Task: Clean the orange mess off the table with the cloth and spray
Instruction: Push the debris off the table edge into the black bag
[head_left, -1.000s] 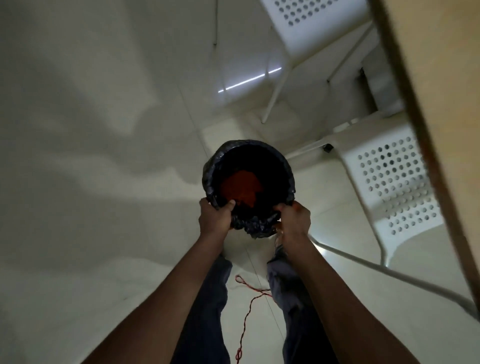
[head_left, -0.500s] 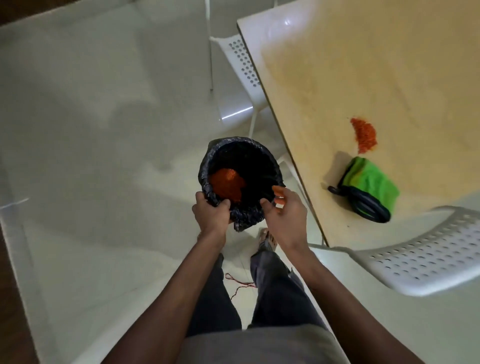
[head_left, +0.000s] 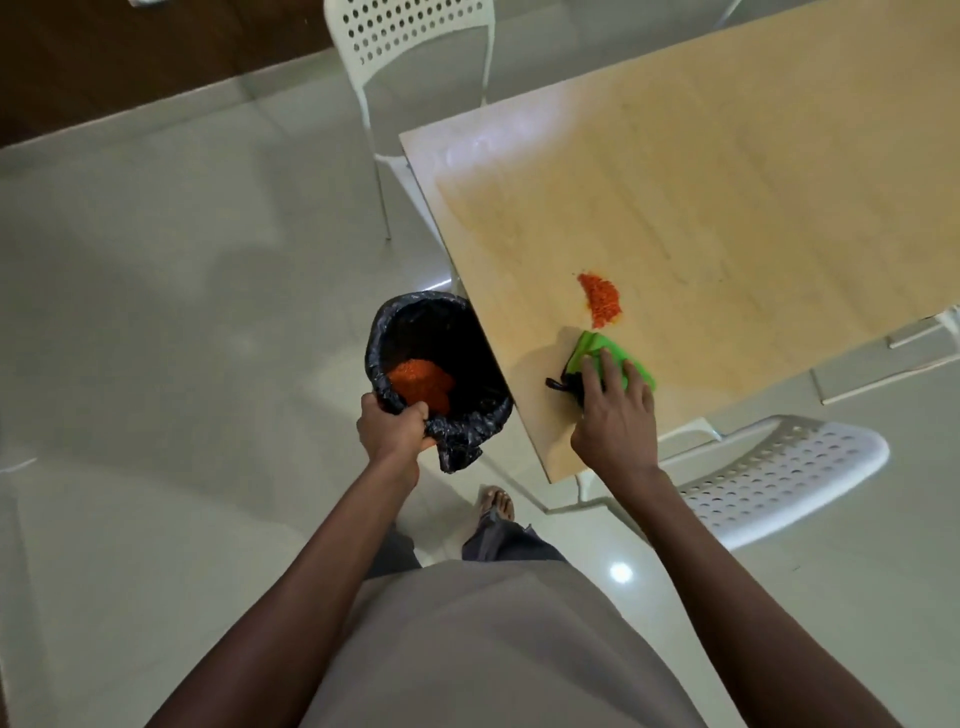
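Left hand (head_left: 393, 427) at centre-left of frame, fingers curled round the rim of the black-lined bin (head_left: 470, 332), gripping bag and rim at the bin's near edge. Bin held up against the table's (head_left: 727, 171) left edge, mouth just below the tabletop. Orange stuff already in the bin (head_left: 420, 383), sitting on the near-left side of the liner, right above the left hand's knuckles.

Right hand (head_left: 615, 415) in the centre of frame, laid on top of the green cloth (head_left: 618, 356) near the table's lower corner. Fingers straight and spread, pressing down on the cloth, not curled round it. Cloth has a black part at its left side, sticking out past the fingers toward the table edge.

Orange mess on the table (head_left: 600, 299): small curved patch just above the cloth in frame, its lower tip near the cloth's top edge. Cannot tell whether they touch. Mess is just past the right fingertips, apart from the hand.

White perforated chairs: one at top centre (head_left: 410, 31), one at lower right (head_left: 779, 467) tucked by the table corner.
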